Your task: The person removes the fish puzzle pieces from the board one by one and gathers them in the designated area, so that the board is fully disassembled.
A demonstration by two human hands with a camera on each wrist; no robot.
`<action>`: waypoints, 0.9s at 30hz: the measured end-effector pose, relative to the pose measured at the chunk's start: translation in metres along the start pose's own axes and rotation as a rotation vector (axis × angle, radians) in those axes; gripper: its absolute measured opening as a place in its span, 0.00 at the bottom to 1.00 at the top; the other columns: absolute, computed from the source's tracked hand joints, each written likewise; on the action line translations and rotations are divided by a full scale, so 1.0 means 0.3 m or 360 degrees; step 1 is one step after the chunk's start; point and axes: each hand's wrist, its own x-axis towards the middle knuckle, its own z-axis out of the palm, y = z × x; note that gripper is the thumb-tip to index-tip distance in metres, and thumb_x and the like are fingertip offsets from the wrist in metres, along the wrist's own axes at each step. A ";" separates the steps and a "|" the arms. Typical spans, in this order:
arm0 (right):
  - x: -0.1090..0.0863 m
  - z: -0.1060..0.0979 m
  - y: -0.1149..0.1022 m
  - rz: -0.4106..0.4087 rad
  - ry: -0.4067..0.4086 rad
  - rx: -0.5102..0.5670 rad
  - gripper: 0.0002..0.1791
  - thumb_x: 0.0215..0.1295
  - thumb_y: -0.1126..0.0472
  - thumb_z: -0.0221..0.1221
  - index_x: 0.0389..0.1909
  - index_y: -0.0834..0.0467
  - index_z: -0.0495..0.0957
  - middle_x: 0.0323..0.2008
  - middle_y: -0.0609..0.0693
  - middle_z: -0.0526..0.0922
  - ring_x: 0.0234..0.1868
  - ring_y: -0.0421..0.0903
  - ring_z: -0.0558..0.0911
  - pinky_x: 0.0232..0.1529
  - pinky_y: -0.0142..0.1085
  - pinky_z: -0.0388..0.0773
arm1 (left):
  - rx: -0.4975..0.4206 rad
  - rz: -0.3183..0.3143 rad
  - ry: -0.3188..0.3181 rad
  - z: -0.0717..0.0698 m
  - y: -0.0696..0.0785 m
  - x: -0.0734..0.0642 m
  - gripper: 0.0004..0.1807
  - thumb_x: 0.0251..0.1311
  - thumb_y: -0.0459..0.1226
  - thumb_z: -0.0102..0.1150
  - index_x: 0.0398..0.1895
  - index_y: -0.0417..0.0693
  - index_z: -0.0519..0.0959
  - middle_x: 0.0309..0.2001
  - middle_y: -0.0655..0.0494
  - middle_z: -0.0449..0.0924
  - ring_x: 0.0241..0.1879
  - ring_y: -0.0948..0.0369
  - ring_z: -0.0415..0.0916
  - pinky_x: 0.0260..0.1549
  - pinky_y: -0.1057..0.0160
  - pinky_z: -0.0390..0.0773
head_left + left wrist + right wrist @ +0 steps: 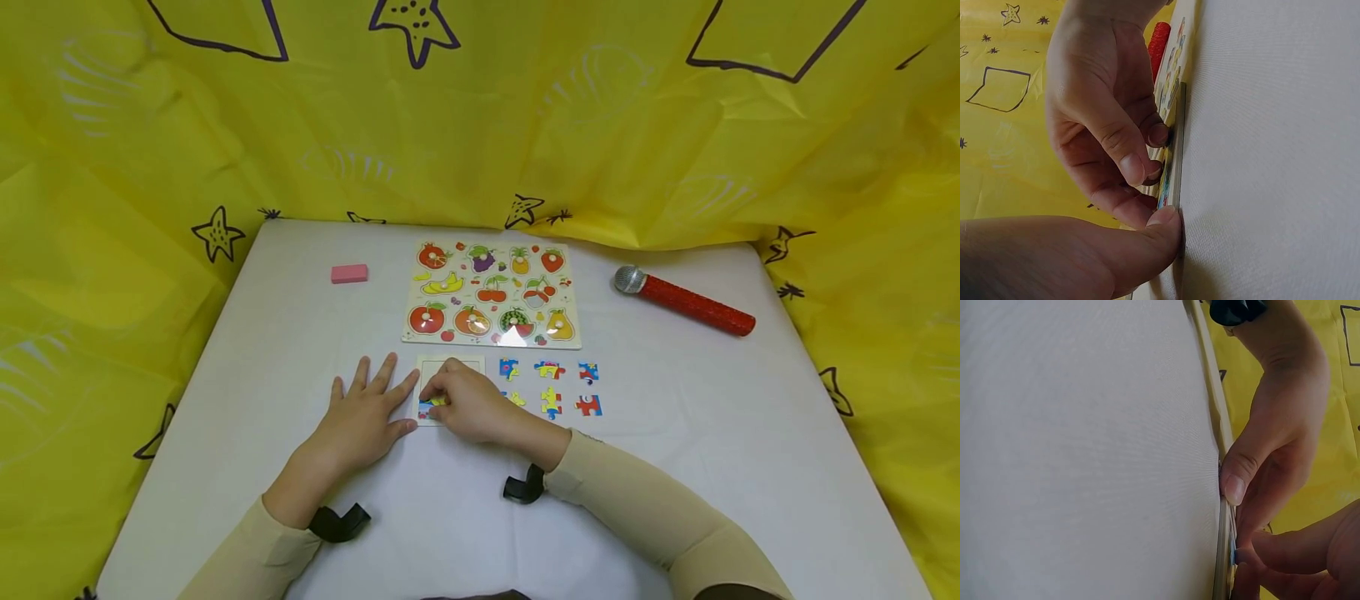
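Note:
A small square puzzle tray (427,360) lies on the white table, partly covered by my right hand (480,404). Thumb and fingertips of that hand pinch a yellow jigsaw piece (438,401) low against the tray's left part; much of the piece is hidden. A blue piece (423,410) sits in the tray's lower left corner. My left hand (362,423) lies with fingers spread, its thumb and forefinger touching the tray's left edge; in the left wrist view, the thumb (1163,225) presses on the rim. Several loose jigsaw pieces (551,403) lie in two rows right of the tray.
Behind the tray lies a wooden fruit peg puzzle (491,310). A pink eraser-like block (349,274) is at the back left, and a red microphone (690,307) with a silver head at the back right. Yellow patterned cloth (465,150) surrounds the table's back and sides.

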 end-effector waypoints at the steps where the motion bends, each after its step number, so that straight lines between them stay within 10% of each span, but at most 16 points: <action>1: 0.000 0.000 0.000 -0.0001 -0.0003 -0.0004 0.10 0.73 0.61 0.68 0.52 0.54 0.89 0.48 0.46 0.80 0.46 0.40 0.79 0.48 0.33 0.76 | -0.0002 -0.0002 -0.0002 0.000 0.000 0.000 0.41 0.72 0.54 0.66 0.85 0.62 0.64 0.87 0.40 0.51 0.84 0.25 0.42 0.70 0.13 0.47; 27: 0.001 -0.004 0.006 -0.0015 0.0009 0.0053 0.08 0.73 0.64 0.67 0.50 0.54 0.88 0.51 0.45 0.82 0.43 0.41 0.79 0.45 0.33 0.76 | 0.0005 0.0016 0.0010 0.010 -0.010 0.006 0.40 0.72 0.54 0.65 0.85 0.61 0.64 0.87 0.40 0.51 0.83 0.24 0.43 0.70 0.13 0.47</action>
